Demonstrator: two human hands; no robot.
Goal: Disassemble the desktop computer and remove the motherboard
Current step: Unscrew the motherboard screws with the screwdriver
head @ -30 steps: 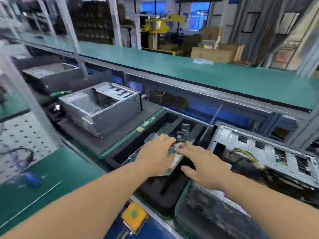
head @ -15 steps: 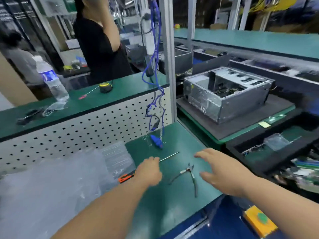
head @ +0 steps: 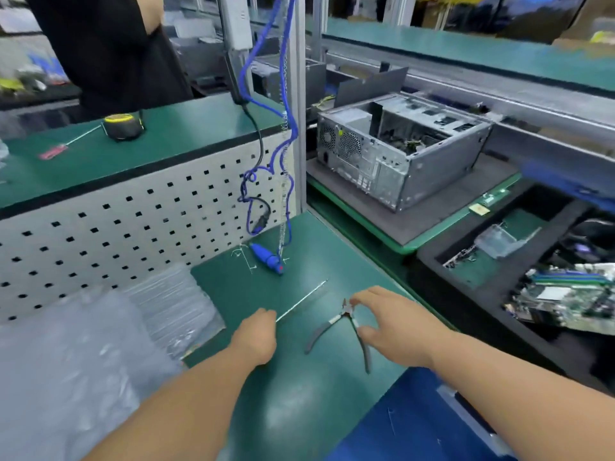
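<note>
A: Your right hand (head: 396, 327) first. Grip?

B: Fingers spread and loosely curved, hovering over the pliers (head: 342, 331); fingertips by the pliers' head, thumb near the right handle. You aren't clamping anything that I can see. Contact with the handle, can't tell.

A: Left hand (head: 256, 337)?

B: You've got it curled into a fist on the green mat (head: 299, 410), right at the near end of a thin metal rod (head: 301, 300). Whether you're pinching the rod, can't tell; knuckles hide it.

A: Where's the computer case (head: 399, 148)?

B: Well apart from both your hands, up and right, open-topped on a grey pad (head: 426, 211). A motherboard (head: 565, 304) lies in the black foam tray (head: 482, 314) at your far right, beyond the right hand.

A: Other stuff?

B: Blue cable (head: 266, 257) ahead, bubble wrap (head: 76, 361) at left.
</note>
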